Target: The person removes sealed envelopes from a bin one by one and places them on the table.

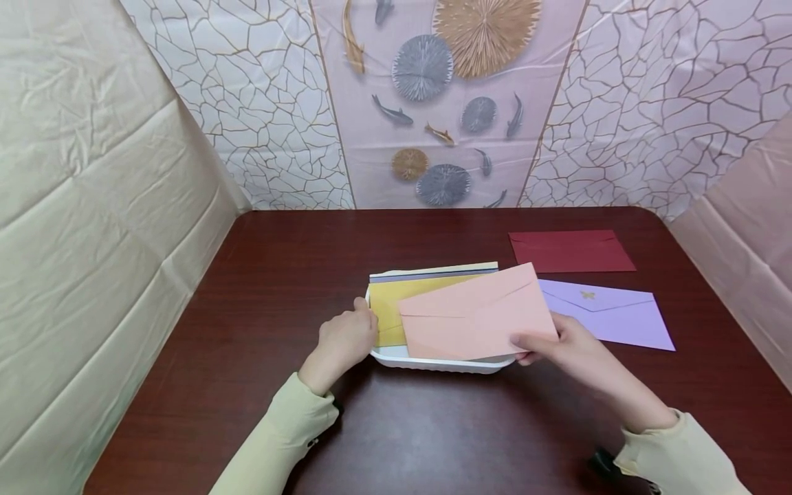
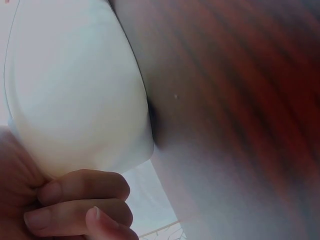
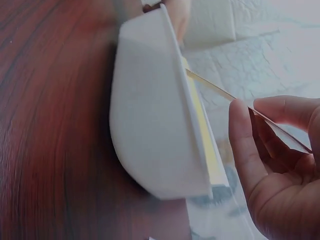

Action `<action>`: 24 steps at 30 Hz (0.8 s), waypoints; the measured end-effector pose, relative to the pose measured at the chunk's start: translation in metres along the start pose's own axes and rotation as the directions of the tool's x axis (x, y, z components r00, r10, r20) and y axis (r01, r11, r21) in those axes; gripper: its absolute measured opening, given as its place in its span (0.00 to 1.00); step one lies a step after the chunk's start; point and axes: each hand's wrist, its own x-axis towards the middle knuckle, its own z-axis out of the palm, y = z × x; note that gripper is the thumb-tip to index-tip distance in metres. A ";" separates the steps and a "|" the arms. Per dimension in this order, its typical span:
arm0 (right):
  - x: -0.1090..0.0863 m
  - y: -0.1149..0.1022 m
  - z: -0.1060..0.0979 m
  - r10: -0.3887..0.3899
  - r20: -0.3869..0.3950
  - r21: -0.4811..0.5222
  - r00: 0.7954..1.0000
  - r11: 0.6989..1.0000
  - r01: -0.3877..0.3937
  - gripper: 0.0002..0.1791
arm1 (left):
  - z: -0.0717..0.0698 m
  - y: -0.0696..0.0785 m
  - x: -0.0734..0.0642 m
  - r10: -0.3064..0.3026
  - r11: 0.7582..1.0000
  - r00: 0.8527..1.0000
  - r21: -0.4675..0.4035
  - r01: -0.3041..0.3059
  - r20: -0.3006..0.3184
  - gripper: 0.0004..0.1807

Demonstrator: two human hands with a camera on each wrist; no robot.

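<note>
A pink envelope (image 1: 470,316) is pinched at its right end by my right hand (image 1: 557,347), its left part over a white tray (image 1: 433,364). In the right wrist view the envelope (image 3: 212,84) shows edge-on between thumb and fingers, slanting to the tray's rim. My left hand (image 1: 346,337) grips the tray's left end; in the left wrist view its fingers (image 2: 90,187) are curled at the tray's wall (image 2: 85,100). Inside the tray stands a yellow envelope (image 1: 386,309), with a grey-purple and a cream envelope (image 1: 433,269) showing as strips behind it.
Right of the tray a lavender envelope (image 1: 619,320) with a small gold mark lies on the dark wooden table (image 1: 278,261). A dark red envelope (image 1: 569,251) lies beyond it. Patterned cloth (image 1: 278,103) hangs behind the table, and pale cloth covers both sides.
</note>
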 end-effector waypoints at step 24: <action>-0.055 0.041 -0.077 -0.063 -0.211 0.434 0.976 0.888 0.151 0.16 | -0.001 0.000 0.000 0.005 1.000 1.000 0.003 -0.005 0.000 0.16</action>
